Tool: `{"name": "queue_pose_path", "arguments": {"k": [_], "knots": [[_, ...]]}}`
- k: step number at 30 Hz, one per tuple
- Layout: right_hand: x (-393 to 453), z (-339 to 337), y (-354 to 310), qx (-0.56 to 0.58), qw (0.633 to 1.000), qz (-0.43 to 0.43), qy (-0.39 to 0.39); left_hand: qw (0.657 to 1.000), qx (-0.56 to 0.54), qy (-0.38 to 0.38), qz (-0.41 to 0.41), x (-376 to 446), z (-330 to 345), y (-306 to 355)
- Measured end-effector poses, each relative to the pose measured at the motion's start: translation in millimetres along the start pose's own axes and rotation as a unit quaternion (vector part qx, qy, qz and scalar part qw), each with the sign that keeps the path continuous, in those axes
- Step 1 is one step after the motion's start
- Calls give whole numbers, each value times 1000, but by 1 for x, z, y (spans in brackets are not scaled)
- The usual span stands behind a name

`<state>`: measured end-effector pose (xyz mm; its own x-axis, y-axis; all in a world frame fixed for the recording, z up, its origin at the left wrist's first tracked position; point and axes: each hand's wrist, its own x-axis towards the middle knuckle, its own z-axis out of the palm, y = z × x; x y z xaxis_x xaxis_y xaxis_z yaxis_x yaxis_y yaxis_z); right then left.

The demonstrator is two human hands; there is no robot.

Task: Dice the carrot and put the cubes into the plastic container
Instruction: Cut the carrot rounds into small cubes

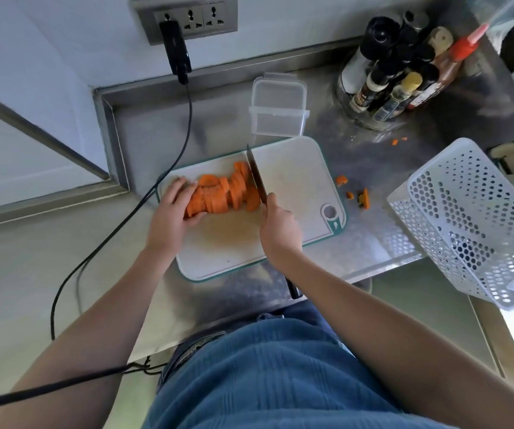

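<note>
A row of orange carrot slices lies on the white cutting board. My left hand grips the left end of the row, fingers curled over it and thumb beneath. My right hand holds a knife, whose blade stands edge-down against the right end of the slices. The clear plastic container stands behind the board with nothing inside, its lid leaning behind it.
Loose carrot bits lie on the steel counter right of the board, two more farther back. A white perforated basket sits at the right. A rack of condiment bottles stands at the back right. A black cable runs left of the board.
</note>
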<state>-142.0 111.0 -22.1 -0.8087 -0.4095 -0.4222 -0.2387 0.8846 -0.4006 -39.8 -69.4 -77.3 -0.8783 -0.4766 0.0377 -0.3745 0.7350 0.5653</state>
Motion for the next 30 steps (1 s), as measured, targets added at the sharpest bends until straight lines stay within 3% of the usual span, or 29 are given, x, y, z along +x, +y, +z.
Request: {"name": "queue_pose_path", "arguments": {"k": [3, 7, 11, 15, 20, 24, 30], "knots": [[2, 3, 0, 14, 1000, 6, 17, 999, 28, -11, 14, -1, -5, -3], [-4, -8, 15, 62, 996, 3, 60, 992, 87, 26, 86, 4, -3, 14], [-11, -18, 33, 95, 992, 13, 79, 989, 81, -33, 120, 31, 10, 55], [-16, -23, 49, 100, 992, 27, 70, 997, 13, -45, 54, 67, 22, 91], [-22, -28, 64, 106, 993, 23, 56, 993, 29, -92, -62, 95, 33, 89], [-21, -31, 71, 103, 994, 7, 44, 989, -7, -75, -125, 101, 34, 95], [-11, -33, 75, 94, 995, -9, 19, 989, -57, -49, -131, 96, 33, 107]]}}
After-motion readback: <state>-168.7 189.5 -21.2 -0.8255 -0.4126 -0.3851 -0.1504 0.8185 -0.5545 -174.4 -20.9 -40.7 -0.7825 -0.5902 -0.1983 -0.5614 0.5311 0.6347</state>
